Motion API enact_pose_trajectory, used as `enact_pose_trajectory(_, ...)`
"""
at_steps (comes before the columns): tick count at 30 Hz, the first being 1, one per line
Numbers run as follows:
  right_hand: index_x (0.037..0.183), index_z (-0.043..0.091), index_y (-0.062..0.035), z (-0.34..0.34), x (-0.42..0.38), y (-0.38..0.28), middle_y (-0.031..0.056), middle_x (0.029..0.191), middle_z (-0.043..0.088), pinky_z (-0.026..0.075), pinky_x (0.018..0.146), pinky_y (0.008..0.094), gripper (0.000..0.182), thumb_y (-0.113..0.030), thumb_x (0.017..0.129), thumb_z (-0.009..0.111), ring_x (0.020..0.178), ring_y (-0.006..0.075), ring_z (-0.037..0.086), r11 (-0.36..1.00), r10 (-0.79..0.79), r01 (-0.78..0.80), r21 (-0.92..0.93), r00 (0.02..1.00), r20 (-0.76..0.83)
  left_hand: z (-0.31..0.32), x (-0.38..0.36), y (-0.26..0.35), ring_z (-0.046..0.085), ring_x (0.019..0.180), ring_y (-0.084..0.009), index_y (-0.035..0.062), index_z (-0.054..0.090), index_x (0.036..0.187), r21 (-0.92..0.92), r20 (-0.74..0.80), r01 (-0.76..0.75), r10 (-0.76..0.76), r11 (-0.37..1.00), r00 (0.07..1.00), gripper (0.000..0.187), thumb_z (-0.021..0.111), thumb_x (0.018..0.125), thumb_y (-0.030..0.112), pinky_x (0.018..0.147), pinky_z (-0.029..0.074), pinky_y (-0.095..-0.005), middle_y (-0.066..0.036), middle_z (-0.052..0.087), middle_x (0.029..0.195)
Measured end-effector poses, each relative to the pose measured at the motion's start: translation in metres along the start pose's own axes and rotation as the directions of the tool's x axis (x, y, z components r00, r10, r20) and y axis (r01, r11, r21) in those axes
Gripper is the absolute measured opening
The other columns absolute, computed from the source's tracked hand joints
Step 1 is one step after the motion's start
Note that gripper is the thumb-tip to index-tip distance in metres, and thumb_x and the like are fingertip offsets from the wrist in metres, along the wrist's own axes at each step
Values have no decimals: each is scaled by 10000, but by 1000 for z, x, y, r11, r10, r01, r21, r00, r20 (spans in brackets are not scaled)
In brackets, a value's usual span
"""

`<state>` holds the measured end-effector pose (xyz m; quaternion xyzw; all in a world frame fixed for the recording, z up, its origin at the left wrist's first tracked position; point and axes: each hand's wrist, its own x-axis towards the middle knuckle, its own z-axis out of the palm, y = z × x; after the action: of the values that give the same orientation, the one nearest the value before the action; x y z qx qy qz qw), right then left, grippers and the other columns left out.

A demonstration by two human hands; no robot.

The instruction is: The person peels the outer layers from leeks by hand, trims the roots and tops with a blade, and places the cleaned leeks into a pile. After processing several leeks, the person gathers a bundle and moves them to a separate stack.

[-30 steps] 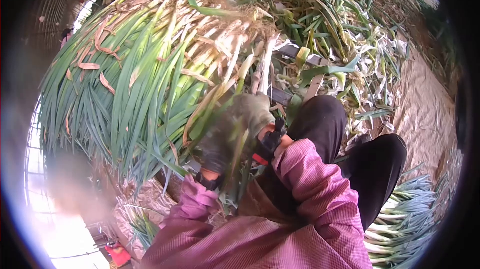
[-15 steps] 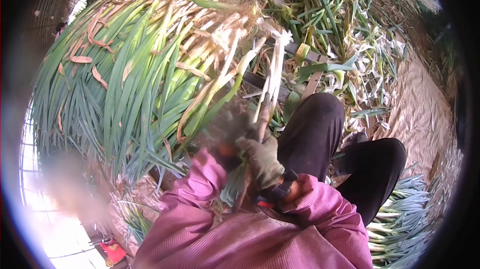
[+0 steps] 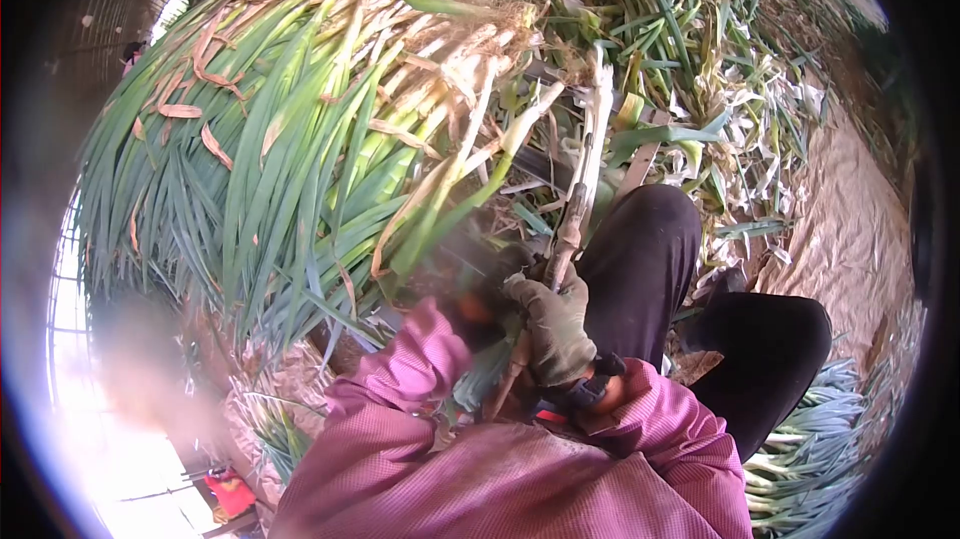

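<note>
My right hand [image 3: 556, 324], in a dirty olive glove, is wrapped around a thin brown wand [image 3: 568, 235] with a dark, narrow front part. A brown length continues below the glove toward my lap. Alongside the wand's tip stands a long white leek stalk [image 3: 600, 99], its root end up and its lower part hidden behind wand and glove. My left hand [image 3: 488, 284], in a dark glove, is beside the right one; a smeared patch covers its fingers. Green leaves [image 3: 484, 376] show below both hands. To the left lies a big heap of untrimmed leeks [image 3: 270, 139], roots toward the back.
Stripped leaves and peelings [image 3: 690, 69] pile up at the back right. My dark-trousered knees [image 3: 650, 249] are close on the right. Brown sheeting [image 3: 840, 209] covers the ground beyond. Cleaned leeks [image 3: 810, 439] lie at the lower right, and a red item [image 3: 230, 492] at the lower left.
The whole view has shifted, so things appear farther right. The white stalk and wand now lean slightly more to the right, and the wand's dark front shows more clearly against the stalk.
</note>
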<state>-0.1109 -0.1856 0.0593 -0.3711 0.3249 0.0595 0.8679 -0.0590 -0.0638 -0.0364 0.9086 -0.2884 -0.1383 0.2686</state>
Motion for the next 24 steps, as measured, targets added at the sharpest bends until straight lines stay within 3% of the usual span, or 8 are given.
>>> enact_pose_trajectory(5, 1188, 569, 11, 9, 3, 12, 102, 1003, 627, 496, 752, 292, 440, 28, 760, 672, 823, 203, 614, 964, 164, -138, -229, 982, 96, -40, 8, -25, 576, 992, -331, -2, 530, 1122, 378, -337, 239, -108, 894, 935, 379, 612, 830, 225, 854, 484, -404, -173, 572, 1038)
enact_pose_trajectory(8, 1142, 598, -15, 18, 3, 70, 122, 929, 668, 509, 675, 321, 405, -38, 754, 713, 783, 195, 638, 964, 169, -101, -247, 949, 268, -52, 3, -63, 564, 1020, -300, 12, 548, 1061, 407, -616, 515, -189, 754, 764, 370, 628, 798, 258, 830, 489, -411, -170, 563, 1008)
enact_pose_trajectory(11, 1094, 600, -1, 22, 10, 86, 101, 858, 671, 510, 633, 329, 364, -67, 755, 713, 732, 201, 640, 861, 271, -111, -496, 926, 263, -69, 12, -54, 585, 965, -307, 29, 562, 1046, 581, -470, 530, -276, 618, 838, 334, 617, 803, 251, 804, 506, -414, -179, 567, 991)
enact_pose_trajectory(13, 1057, 603, 6, 19, 18, 78, 100, 843, 671, 510, 640, 325, 350, -103, 748, 724, 719, 203, 642, 898, 247, -111, -426, 928, 279, -60, 20, -71, 579, 733, -239, 41, 543, 1062, 731, -524, 542, -168, 414, 835, 296, 594, 837, 226, 670, 503, -380, -133, 565, 854)
enact_pose_trajectory(15, 1029, 603, 14, 9, 24, 79, 108, 833, 669, 511, 660, 330, 356, -142, 740, 738, 712, 218, 646, 899, 243, -108, -425, 929, 279, -61, 23, -78, 603, 630, -253, 52, 578, 998, 674, -527, 467, -70, 572, 847, 248, 633, 798, 188, 628, 506, -387, -138, 586, 745)
enact_pose_trajectory(18, 1017, 599, 19, -6, 22, 88, 123, 820, 661, 508, 679, 345, 374, -175, 734, 749, 709, 245, 644, 808, 203, 2, -589, 938, 281, -72, 33, -91, 631, 758, -343, 55, 634, 909, 302, -476, 523, -348, 797, 807, 303, 712, 734, 290, 706, 513, -432, -179, 645, 866)
enact_pose_trajectory(19, 1038, 591, 26, -10, 20, 92, 134, 831, 663, 507, 690, 357, 382, -167, 744, 742, 731, 267, 650, 767, 216, 27, -641, 930, 297, -73, 32, -94, 632, 732, -353, 24, 655, 840, 216, -552, 383, -211, 898, 806, 174, 663, 759, 177, 678, 486, -442, -199, 652, 799)
enact_pose_trajectory(24, 1058, 579, 21, 2, 28, 83, 123, 818, 650, 503, 611, 351, 382, -133, 749, 743, 675, 241, 635, 881, 246, -64, -469, 909, 337, -79, 27, -106, 604, 743, -343, -7, 646, 931, -20, -388, 373, -351, 927, 852, 224, 631, 819, 187, 690, 471, -395, -214, 640, 828)
